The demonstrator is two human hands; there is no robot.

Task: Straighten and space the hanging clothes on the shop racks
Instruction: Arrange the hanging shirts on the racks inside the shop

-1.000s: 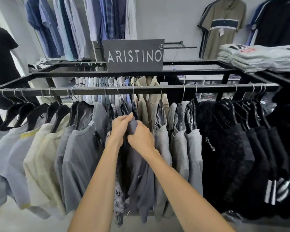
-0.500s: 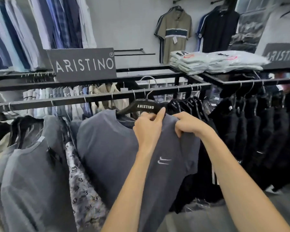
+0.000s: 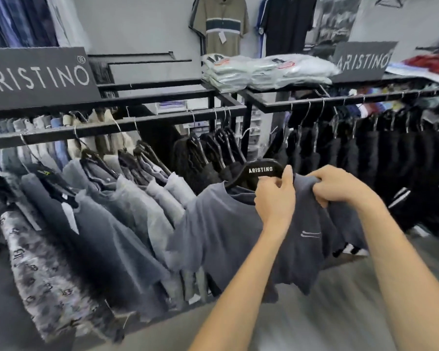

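A slate-grey T-shirt with a small white chest logo hangs on a black ARISTINO hanger, held off the rail in front of the rack. My left hand grips the shirt's collar at the hanger's neck. My right hand bunches the shirt's right shoulder. The black rail carries grey and pale shirts at the left and black tops by the corner post. A second rail at the right holds more black garments.
Folded bagged shirts lie on the rack top. ARISTINO signs stand at left and right. An olive polo and a dark polo hang on the back wall. Grey floor lies below.
The view has swung right along the racks. The grey shirt on its hanger has come off the rail and moved right with both hands, towards the corner between the two racks.
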